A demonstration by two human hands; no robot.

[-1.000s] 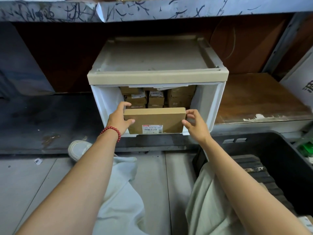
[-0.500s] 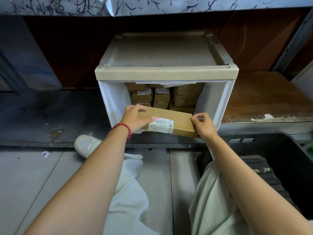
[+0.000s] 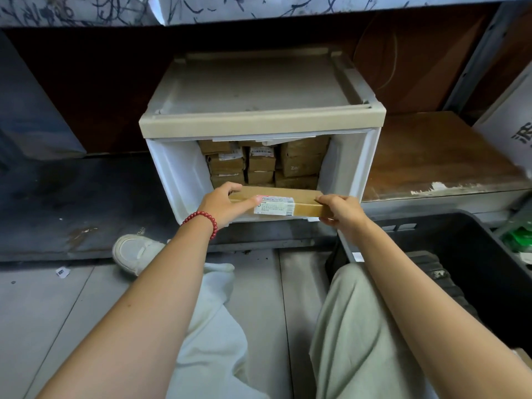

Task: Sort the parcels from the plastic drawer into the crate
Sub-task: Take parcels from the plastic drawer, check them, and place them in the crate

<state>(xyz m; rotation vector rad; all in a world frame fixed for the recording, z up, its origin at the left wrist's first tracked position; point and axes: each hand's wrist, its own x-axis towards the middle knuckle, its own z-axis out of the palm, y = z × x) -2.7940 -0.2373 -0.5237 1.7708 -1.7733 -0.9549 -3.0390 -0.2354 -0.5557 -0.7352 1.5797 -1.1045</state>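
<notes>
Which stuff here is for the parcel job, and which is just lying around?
For the job: parcel held by left hand and right hand, stacked parcels, drawer, crate.
Lying about: paper scrap, white box, green thing.

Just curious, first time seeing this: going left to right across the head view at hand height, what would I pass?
White shoe → red bead bracelet → left hand → flat parcel → right hand → dark crate.

"Zo" is showing on one stacked box (image 3: 299,165), while the white label (image 3: 275,205) on the flat parcel (image 3: 308,210) is carrying print (barcode included) too small to read.
</notes>
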